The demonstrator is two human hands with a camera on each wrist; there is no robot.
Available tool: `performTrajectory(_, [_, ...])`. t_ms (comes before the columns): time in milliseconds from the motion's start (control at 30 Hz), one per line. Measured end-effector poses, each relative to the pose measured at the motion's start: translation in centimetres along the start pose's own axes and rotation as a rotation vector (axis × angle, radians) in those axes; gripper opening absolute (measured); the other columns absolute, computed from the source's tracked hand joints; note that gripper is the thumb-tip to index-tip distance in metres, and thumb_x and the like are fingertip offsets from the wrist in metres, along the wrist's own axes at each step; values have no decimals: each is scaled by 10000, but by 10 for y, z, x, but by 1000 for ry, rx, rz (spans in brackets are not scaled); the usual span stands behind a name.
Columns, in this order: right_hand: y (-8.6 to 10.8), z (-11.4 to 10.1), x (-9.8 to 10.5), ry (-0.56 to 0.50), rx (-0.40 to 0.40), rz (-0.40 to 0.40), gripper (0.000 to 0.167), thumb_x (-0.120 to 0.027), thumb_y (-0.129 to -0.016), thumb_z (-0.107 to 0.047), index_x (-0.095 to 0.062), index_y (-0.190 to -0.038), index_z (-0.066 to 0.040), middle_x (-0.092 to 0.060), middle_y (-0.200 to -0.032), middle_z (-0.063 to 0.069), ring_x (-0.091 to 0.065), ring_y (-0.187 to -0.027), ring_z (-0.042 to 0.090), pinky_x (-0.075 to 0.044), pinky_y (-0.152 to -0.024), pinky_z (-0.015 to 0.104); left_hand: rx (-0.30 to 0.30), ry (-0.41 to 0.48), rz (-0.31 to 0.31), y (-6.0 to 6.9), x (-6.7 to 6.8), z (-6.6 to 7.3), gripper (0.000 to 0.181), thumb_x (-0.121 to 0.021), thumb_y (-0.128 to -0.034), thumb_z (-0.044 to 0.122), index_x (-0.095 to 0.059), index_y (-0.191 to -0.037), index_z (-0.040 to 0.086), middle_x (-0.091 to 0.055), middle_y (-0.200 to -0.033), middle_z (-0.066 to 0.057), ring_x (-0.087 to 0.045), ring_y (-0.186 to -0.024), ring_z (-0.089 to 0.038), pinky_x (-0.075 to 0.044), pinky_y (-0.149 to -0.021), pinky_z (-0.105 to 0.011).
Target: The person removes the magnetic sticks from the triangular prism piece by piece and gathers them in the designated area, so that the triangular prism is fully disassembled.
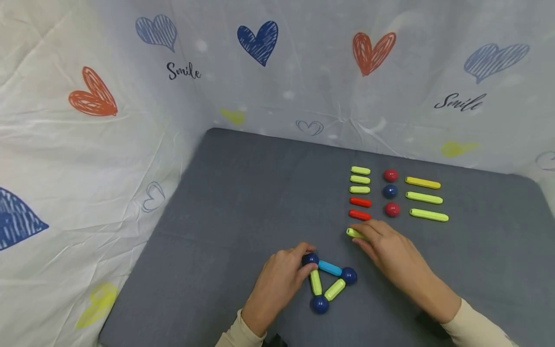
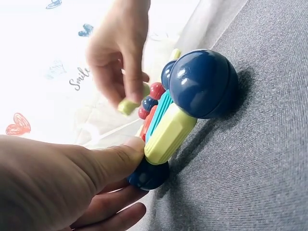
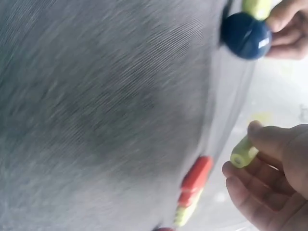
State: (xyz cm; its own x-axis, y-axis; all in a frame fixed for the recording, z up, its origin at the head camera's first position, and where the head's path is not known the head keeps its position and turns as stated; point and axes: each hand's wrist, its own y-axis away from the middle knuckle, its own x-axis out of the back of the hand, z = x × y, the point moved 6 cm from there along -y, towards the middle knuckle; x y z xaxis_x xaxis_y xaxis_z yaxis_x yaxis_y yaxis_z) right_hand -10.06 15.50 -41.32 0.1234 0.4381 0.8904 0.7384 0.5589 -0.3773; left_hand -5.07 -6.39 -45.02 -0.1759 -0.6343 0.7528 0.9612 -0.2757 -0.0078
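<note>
A flat triangle of building-toy parts lies on the grey table, made of two short lime-green rods (image 1: 335, 290), a light-blue rod (image 1: 330, 268) and dark blue balls (image 1: 320, 304) at its corners. My left hand (image 1: 277, 275) pinches the far-left corner ball (image 2: 148, 176) between thumb and fingers. Above the table, my right hand (image 1: 396, 248) holds a separate short lime-green rod (image 3: 243, 153) between thumb and fingertips. One round end of that rod faces the right wrist camera. In the head view the hand covers part of this rod.
Beyond my right hand lie a column of short lime-green rods (image 1: 360, 180) and red rods (image 1: 360, 202), red balls (image 1: 392, 209) with a blue ball (image 1: 390, 191), and longer yellow (image 1: 422, 182) and lime-green rods (image 1: 428, 215). A heart-printed cloth (image 1: 286, 106) hangs behind the table.
</note>
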Motion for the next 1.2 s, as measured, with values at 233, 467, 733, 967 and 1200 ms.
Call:
performTrajectory(233, [0,18,-11,56,-39,-60,329,-896,-855,-116,-764,-1150,-55,-695,-1002,51,-678,-883,213,-604,-700,444,3,6,0,0,0,1,315,-793,-963,254,-719,-1252,152,-787,-1108,-25,-722,-859,-64,-541,-652,-223])
performTrajectory(467, [-2,27,-21,86,-45,-96,267,-890,-867,-127,-772,-1092,-46,-679,-951,56,-666,-842,223,-595,-693,445,8,5,0,1,0,0,315,-792,-964,260,-720,-1250,152,-787,-1112,-26,-720,-845,-64,-533,-636,-217])
performTrajectory(733, [-6,33,-24,102,-31,-83,274,-898,-852,-108,-756,-1072,-30,-676,-963,84,-665,-839,244,-600,-691,455,7,9,-3,1,1,-1,312,-792,-963,258,-721,-1247,150,-787,-1107,-25,-718,-842,-56,-529,-629,-211])
performTrajectory(967, [-7,34,-25,109,-31,-96,271,-892,-861,-113,-760,-1084,-33,-691,-990,93,-679,-853,253,-608,-710,458,1,-2,-2,1,1,0,323,-800,-957,254,-721,-1252,151,-788,-1115,-23,-724,-857,-61,-541,-648,-216])
performTrajectory(1200, [-7,34,-25,118,-28,-96,280,-887,-871,-138,-771,-1110,-52,-711,-1019,100,-694,-871,278,-609,-739,476,0,-10,5,1,1,0,332,-797,-956,262,-722,-1263,160,-791,-1073,-17,-689,-797,-15,-516,-616,-200])
